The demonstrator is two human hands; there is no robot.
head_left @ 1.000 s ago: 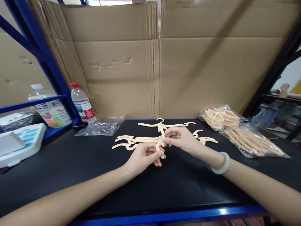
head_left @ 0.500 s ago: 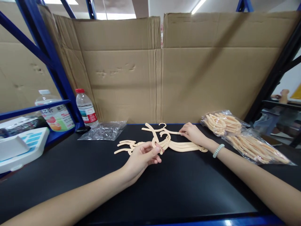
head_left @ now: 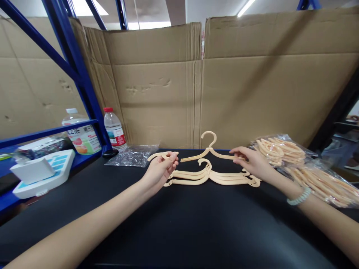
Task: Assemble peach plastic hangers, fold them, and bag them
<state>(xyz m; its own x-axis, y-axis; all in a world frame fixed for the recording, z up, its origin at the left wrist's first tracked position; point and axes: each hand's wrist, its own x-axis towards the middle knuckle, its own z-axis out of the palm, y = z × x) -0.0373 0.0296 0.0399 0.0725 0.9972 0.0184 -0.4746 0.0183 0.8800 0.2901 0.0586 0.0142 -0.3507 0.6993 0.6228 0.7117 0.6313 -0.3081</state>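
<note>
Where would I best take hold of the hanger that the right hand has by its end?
Probably the neck, just below the hook, from the front. The hanger is raised hook-up before the cardboard, and that slim neck sits centrally between its arms, clear of the right hand.

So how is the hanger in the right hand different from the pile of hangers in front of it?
The hanger is just one, while the pile has several together. The hanger is held by one arm in the right hand, while the pile lies on the black table. The hanger's left arm ends plainly, but the pile has curved end pieces. Both are pale beige with hooks.
</note>
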